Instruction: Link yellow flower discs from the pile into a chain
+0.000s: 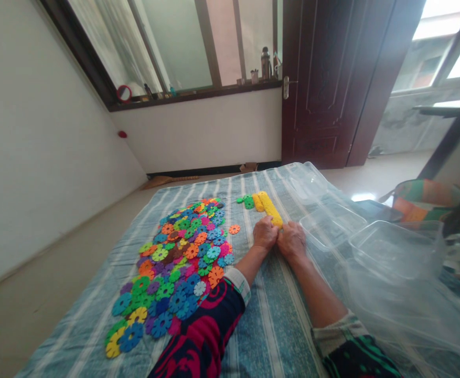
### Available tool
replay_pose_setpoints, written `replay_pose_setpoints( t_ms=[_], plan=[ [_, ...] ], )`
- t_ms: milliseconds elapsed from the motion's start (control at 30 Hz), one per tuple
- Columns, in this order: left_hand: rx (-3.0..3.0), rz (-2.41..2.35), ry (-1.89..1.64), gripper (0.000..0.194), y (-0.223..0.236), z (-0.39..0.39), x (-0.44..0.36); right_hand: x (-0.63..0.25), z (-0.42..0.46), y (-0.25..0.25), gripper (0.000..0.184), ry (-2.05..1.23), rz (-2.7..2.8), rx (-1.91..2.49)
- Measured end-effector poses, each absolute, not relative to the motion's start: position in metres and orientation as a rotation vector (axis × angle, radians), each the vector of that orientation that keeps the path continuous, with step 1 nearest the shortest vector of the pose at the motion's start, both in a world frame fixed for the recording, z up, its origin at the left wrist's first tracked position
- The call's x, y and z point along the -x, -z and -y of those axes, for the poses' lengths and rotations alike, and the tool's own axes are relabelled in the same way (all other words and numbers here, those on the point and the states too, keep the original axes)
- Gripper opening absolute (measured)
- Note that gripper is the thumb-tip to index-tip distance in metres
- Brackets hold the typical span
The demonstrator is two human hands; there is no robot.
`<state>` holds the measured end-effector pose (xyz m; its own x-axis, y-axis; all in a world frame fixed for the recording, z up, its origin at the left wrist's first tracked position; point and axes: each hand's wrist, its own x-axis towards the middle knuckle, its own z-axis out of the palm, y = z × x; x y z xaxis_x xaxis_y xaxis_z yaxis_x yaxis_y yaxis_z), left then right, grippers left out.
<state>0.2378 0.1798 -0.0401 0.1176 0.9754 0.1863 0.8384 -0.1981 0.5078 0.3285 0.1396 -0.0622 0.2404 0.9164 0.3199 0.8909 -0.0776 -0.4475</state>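
A long row of yellow notched plastic discs (269,203) lies on the striped bed cover (267,325), pressed together into a stack. My left hand (265,232) is closed at its near end, fingers curled over the edge. Against it, my right hand (291,240) is also closed at that same end; the fingertips of both hands are hidden. Beside the yellow row's far end are a shorter yellow stack (257,202) and a small group of green discs (248,201). One orange disc (234,229) lies alone left of my left hand.
A wide pile of many-coloured discs (182,252) spreads over the left of the bed. Clear plastic boxes stand on the right, among them an open container (395,249) and a shallower one (332,226). Beyond the bed are a dark red door (320,84) and a window ledge.
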Motion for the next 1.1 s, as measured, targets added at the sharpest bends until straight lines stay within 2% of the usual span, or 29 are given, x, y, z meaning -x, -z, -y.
replay_pose_setpoints(
  t_ms=[300, 567, 1100],
  plan=[
    [-2.067, -1.84, -0.68, 0.025, 0.0347, -0.1754, -0.238, -0.3284, -0.1372, 0.0592, 0.019, -0.051, 1.652, 1.976],
    [-2.069, -1.859, -0.667, 0.032, 0.0357, -0.1769, -0.2402, -0.3286, -0.1387, 0.0609, 0.016, -0.03, 1.657, 1.966],
    [-2.078, -1.868, -0.662, 0.034, 0.0361, -0.1746, -0.2392, -0.3289, -0.1396, 0.0638, 0.013, -0.023, 1.652, 1.968]
  ],
)
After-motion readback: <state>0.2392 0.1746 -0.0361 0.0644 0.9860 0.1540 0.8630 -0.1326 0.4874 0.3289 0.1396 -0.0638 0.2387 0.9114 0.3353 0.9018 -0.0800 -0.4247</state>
